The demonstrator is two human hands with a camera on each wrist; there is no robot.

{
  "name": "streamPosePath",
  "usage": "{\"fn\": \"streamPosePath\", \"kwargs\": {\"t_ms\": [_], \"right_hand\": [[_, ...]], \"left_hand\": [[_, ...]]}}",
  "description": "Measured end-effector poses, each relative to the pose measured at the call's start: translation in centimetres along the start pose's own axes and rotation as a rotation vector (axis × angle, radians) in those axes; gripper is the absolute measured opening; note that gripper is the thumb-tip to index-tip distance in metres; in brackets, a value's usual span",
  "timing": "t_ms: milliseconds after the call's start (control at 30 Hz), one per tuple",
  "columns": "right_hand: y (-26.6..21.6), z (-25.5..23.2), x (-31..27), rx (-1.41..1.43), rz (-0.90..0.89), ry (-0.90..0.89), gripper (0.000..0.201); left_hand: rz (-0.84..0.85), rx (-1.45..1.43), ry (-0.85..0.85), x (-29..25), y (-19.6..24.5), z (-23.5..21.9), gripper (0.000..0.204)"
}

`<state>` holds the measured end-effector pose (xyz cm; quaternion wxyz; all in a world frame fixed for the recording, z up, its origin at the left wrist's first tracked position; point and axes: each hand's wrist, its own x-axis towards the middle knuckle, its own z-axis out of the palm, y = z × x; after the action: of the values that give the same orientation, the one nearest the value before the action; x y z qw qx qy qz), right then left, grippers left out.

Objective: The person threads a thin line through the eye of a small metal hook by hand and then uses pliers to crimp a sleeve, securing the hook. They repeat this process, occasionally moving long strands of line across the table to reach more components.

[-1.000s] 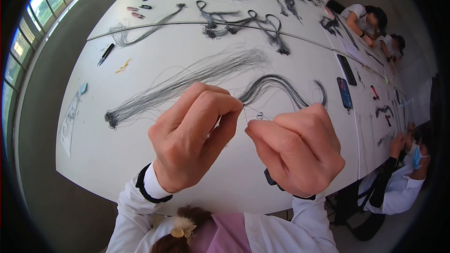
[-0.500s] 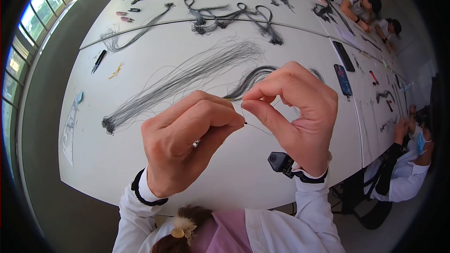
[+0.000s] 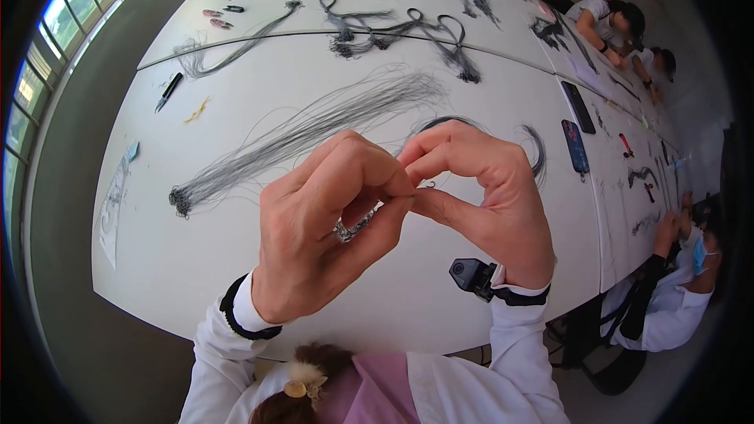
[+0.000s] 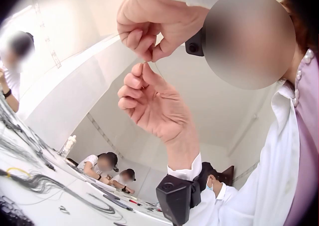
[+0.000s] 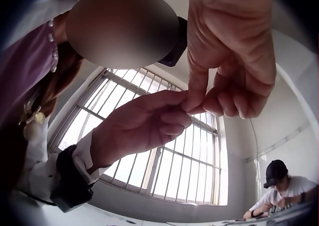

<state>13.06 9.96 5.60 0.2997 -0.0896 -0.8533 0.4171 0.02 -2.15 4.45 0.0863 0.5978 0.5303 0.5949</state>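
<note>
My left hand [image 3: 318, 220] pinches the end of a thin dark strand between thumb and forefinger, with the other fingers bent. Thumb and forefinger of my right hand [image 3: 487, 188] close together at that same spot, right against the left fingertips. A small curl of the strand [image 3: 427, 184] shows between the right fingers; the rest is mostly hidden. Through the gap in my left hand shows something mottled silver and black [image 3: 355, 224]. Behind the hands lies a long bundle of loose grey strands [image 3: 306, 137] with knotted loops at one end. A second, curved bundle [image 3: 536, 153] is partly covered by my right hand.
On the table lie black snips [image 3: 168, 93], a yellow tie [image 3: 197, 110], a clear ruler [image 3: 116, 212] and two phones [image 3: 575, 145]. More looped bundles [image 3: 361, 35] lie across the table seam. Other people [image 3: 605, 27] sit at the far right.
My right hand rose and turned, showing its wrist camera, then came back down to the left fingertips. My left hand keeps its pinch and shifts slightly.
</note>
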Motion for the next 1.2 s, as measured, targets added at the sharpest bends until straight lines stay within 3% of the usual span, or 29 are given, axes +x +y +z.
{"fn": "streamPosePath", "kwargs": {"t_ms": [67, 133, 233, 367, 667, 767, 933, 1133, 1200], "right_hand": [[-0.1, -0.2, 0.1, -0.043, -0.054, 0.029, 0.015], [-0.8, -0.6, -0.1, 0.117, 0.094, 0.198, 0.014], [-1.4, -1.2, -0.5, -0.021, -0.039, 0.114, 0.023], [-1.7, -0.4, -0.6, -0.188, -0.057, 0.096, 0.019], [-2.2, 0.0, -0.4, -0.131, -0.028, 0.192, 0.017], [-1.7, 0.0, -0.6, -0.1, -0.026, 0.12, 0.013], [-1.4, 0.3, -0.5, -0.118, -0.073, 0.164, 0.011], [-1.2, 0.0, -0.5, -0.122, -0.078, 0.159, 0.009], [-1.2, 0.0, -0.5, -0.126, -0.078, 0.154, 0.009]], "left_hand": [[0.0, 0.026, 0.025, 0.0, 0.0, 0.0, 0.02], [0.0, 0.052, 0.044, 0.0, 0.0, -0.1, 0.02], [0.035, 0.115, 0.052, 0.0, 0.0, -0.1, 0.02], [0.059, 0.138, 0.052, 0.0, 0.0, 0.0, 0.02], [0.028, 0.123, 0.062, 0.0, 0.2, 0.1, 0.017], [0.026, 0.115, 0.066, 0.1, 0.3, 0.1, 0.017], [0.053, 0.13, 0.059, 0.1, 0.1, 0.0, 0.017], [-0.046, -0.02, -0.059, 0.0, -0.1, -0.6, 0.013], [-0.152, -0.105, -0.098, -0.1, 0.2, -0.8, 0.01]]}}
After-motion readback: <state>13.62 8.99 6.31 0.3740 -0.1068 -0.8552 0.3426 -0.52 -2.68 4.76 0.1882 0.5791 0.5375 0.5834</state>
